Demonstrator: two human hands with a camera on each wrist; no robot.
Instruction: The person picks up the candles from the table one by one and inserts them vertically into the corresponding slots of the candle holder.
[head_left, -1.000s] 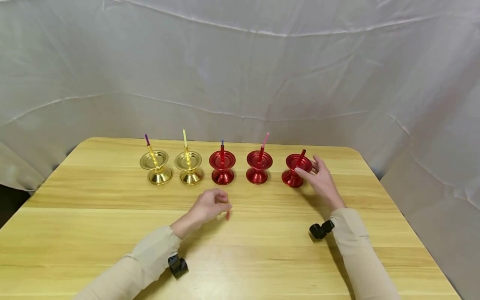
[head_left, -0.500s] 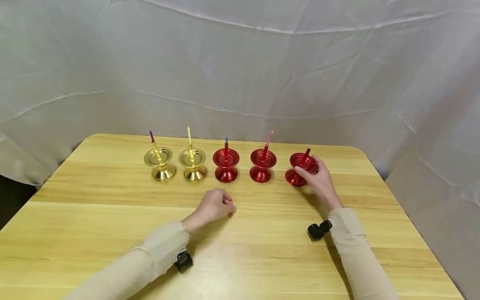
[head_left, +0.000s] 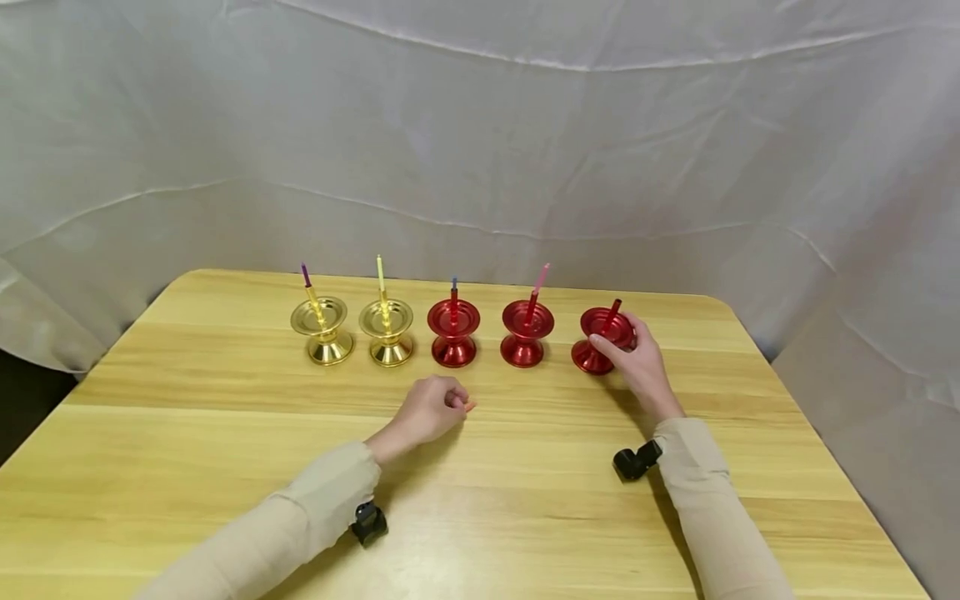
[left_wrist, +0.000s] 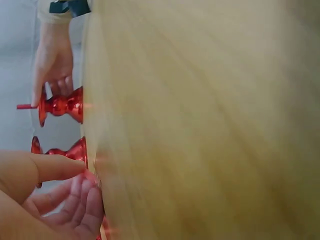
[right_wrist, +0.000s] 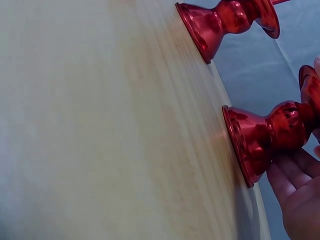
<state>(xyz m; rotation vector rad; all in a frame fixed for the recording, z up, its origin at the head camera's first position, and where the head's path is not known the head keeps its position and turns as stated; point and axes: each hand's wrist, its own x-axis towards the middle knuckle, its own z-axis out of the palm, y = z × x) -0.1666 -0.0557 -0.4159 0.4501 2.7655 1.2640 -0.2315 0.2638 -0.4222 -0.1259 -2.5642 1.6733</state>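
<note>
My left hand (head_left: 431, 407) pinches a small orange-pink candle (head_left: 470, 407) between thumb and fingers, low over the table in front of the holder row. In the left wrist view that candle (left_wrist: 91, 177) sits at the fingertips, mostly covered by them. At the right end of the row, my right hand (head_left: 643, 367) grips a red metal candle holder (head_left: 591, 360), thumb at its dish and fingers behind. Its narrow red tube (head_left: 611, 312) stands bare and leans right. The right wrist view shows fingers around the waist of this holder (right_wrist: 287, 125), its base on the table.
Left of it stand two red holders, one with a pink candle (head_left: 542, 276), one with a short blue candle (head_left: 453, 282). Two gold holders (head_left: 390, 351) follow, bearing a yellow candle (head_left: 380, 271) and a purple candle (head_left: 305, 274). A pale cloth (head_left: 480, 125) hangs behind the table.
The candle in my left hand has turned from pointing down toward the person to pointing right, with less of it showing. My right hand stays on the rightmost red holder.
</note>
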